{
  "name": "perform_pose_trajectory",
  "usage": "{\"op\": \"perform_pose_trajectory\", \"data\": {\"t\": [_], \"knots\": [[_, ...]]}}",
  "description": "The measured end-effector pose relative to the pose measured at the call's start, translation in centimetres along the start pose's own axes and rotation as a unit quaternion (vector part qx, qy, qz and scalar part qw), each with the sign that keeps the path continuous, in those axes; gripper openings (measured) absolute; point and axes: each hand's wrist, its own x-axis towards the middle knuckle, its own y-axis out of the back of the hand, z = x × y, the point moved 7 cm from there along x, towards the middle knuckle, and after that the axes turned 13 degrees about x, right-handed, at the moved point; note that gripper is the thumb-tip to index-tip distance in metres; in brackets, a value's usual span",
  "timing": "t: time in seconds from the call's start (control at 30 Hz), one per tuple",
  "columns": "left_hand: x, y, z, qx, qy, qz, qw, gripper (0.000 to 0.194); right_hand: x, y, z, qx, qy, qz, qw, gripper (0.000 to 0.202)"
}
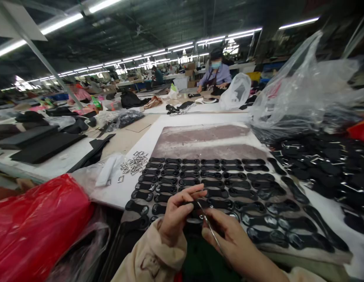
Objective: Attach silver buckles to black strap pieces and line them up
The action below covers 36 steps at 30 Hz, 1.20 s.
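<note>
Over the near part of the board (205, 136), both hands at work, close together. Left hand (176, 211): thumb and fingers pinching a small black piece (194, 204), other fingers stretched out above it. Piece sits at the fingertips, on the side facing the other hand; most of it is hidden, so can't tell its full shape.

Right hand (227, 232): curled round a thin metal tool (210, 228), thumb along it. Tool slants up and left, tip right by the black piece and the left fingertips. Can't tell if the tip touches the piece or is just beside it. Lower end of the tool runs down past the right thumb.

Under and beyond the hands: black straps (211, 174) laid in rows across the board, wide ends, narrow middles, some with a wet-looking shine. Far strip of the board is bare, brown with a pale band. Left of the rows, loose metal loops (135, 163) in a small heap on the white table top (158, 122), a few apart from it. Right of the board, a big pile of black pieces with metal loops (328, 164), clear plastic bag (293, 86) behind it. Red bag (46, 227) near left. Co-worker (216, 76) across the table, in a mask.
</note>
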Motion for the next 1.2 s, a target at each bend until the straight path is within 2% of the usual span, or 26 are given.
{"op": "perform_pose_trajectory", "data": {"t": [0.13, 0.3, 0.43, 0.57, 0.7, 0.8, 0.9, 0.97, 1.07, 1.2], "knots": [[-0.4, -0.4, -0.2, 0.042, -0.009, -0.032, 0.999, 0.014, 0.1, 0.1, -0.4, -0.008, 0.020, -0.004, 1.000, 0.018], [-0.6, -0.6, 0.4, 0.085, -0.038, -0.069, 0.993, 0.017, -0.2, -0.4, -0.3, 0.001, 0.002, -0.033, 0.999, 0.017], [-0.6, -0.4, 0.6, 0.086, -0.047, -0.077, 0.992, 0.013, -0.3, -0.7, 0.2, 0.077, -0.028, -0.057, 0.995, 0.027], [-0.7, 0.4, 0.4, 0.134, -0.029, -0.047, 0.989, 0.013, -0.1, -1.1, 0.7, 0.165, -0.071, -0.090, 0.980, 0.044], [-0.7, 0.7, 0.6, 0.190, -0.021, -0.031, 0.981, 0.015, 0.0, -1.2, 0.4, 0.190, -0.067, -0.105, 0.974, 0.050], [-0.6, 1.1, 0.5, 0.245, -0.007, -0.007, 0.969, 0.019, -0.1, -1.0, 0.6, 0.188, -0.064, -0.099, 0.975, 0.053], [-0.6, 1.6, -0.3, 0.282, 0.040, 0.019, 0.959, 0.027, -0.2, -0.8, 1.4, 0.164, -0.081, -0.071, 0.981, 0.051], [-0.7, 1.7, -1.2, 0.254, 0.095, 0.017, 0.962, 0.033, -0.1, -0.7, 1.9, 0.149, -0.099, -0.051, 0.983, 0.047], [-1.1, 1.6, -2.3, 0.154, 0.176, 0.012, 0.972, 0.037, 0.2, -0.6, 2.7, 0.161, -0.126, -0.027, 0.979, 0.049], [-1.3, 1.2, -2.2, 0.055, 0.209, -0.017, 0.976, 0.030, 0.3, -0.3, 3.3, 0.209, -0.150, -0.001, 0.966, 0.048]]}}
